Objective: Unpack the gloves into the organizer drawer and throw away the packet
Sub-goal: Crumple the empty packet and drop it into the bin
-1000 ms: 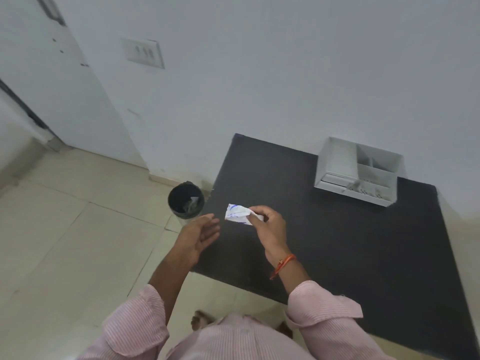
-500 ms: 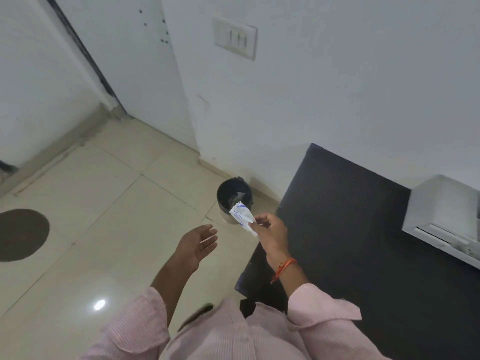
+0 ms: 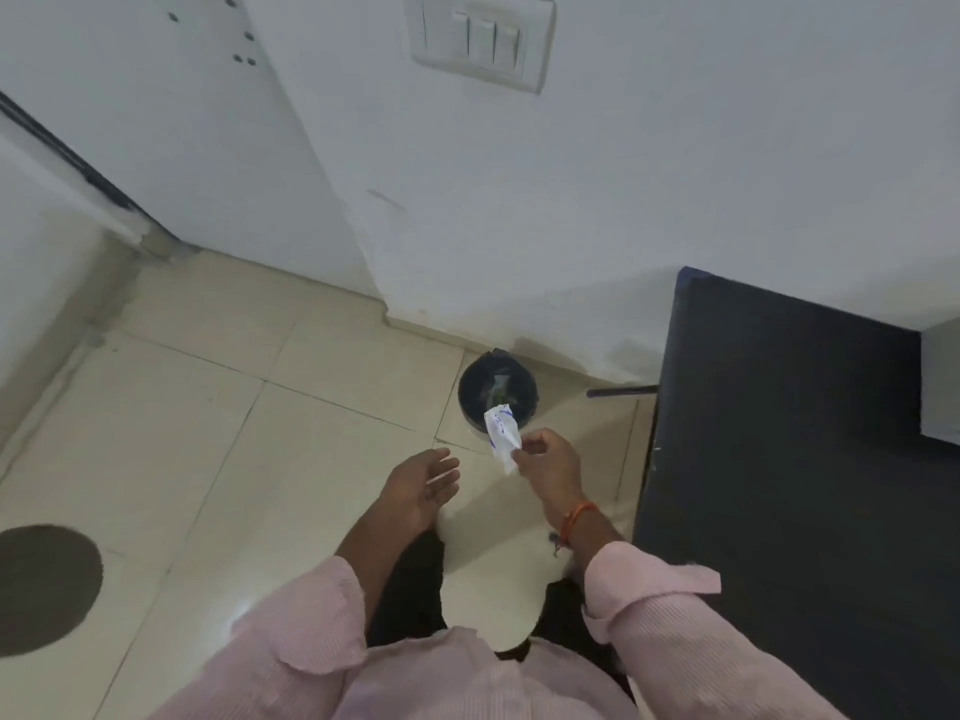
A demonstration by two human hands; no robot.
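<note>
My right hand pinches a crumpled white packet with blue print and holds it just over the near rim of a small black bin on the floor. Some scraps lie inside the bin. My left hand hovers open and empty to the left of the packet, palm turned inward. Only a pale corner of the white organizer shows at the right edge, on the black table. Its drawer and the gloves are out of view.
The bin stands against the white wall, left of the table's corner. A thin dark bar sticks out from the table's left side. Beige floor tiles spread to the left, with a dark round patch. A switch plate is on the wall.
The view has swung left, away from the table toward the floor and bin. My right hand has carried the packet off the table to above the bin; my left hand stays open beside it.
</note>
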